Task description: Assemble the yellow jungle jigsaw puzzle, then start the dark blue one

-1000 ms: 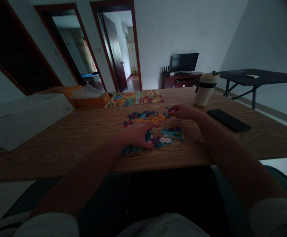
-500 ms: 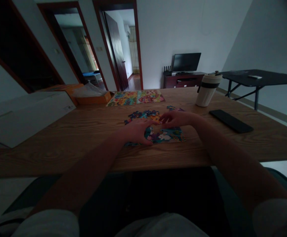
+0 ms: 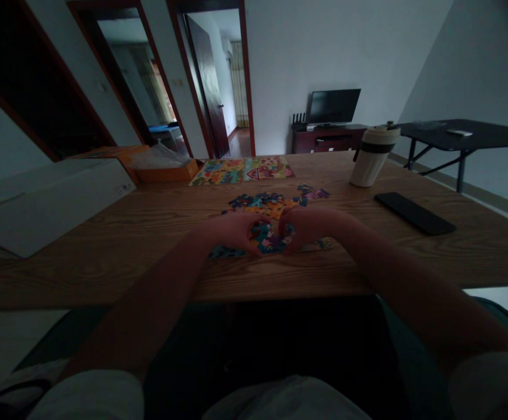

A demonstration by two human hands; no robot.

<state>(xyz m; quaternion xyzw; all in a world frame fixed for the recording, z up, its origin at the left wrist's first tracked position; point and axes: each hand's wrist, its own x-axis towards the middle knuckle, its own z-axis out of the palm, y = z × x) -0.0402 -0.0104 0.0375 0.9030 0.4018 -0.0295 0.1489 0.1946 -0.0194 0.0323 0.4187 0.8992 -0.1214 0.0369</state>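
Observation:
A partly assembled colourful jigsaw (image 3: 266,239) lies near the front edge of the wooden table (image 3: 149,233). My left hand (image 3: 227,232) rests curled on its left side, fingers pressed down on the pieces. My right hand (image 3: 306,226) is curled on the puzzle's right side, its fingertips meeting the left hand's over the middle; a piece may be pinched there but I cannot make it out. Loose puzzle pieces (image 3: 266,202) lie in a heap just beyond both hands.
Two finished picture cards (image 3: 242,170) lie farther back. An orange box (image 3: 157,166) and a large white box (image 3: 48,201) sit at the left. A lidded tumbler (image 3: 372,155) and a black phone (image 3: 414,213) stand at the right.
My right hand drew back from the loose pieces toward me and came down on the assembled puzzle beside the left hand. The left hand curled closer.

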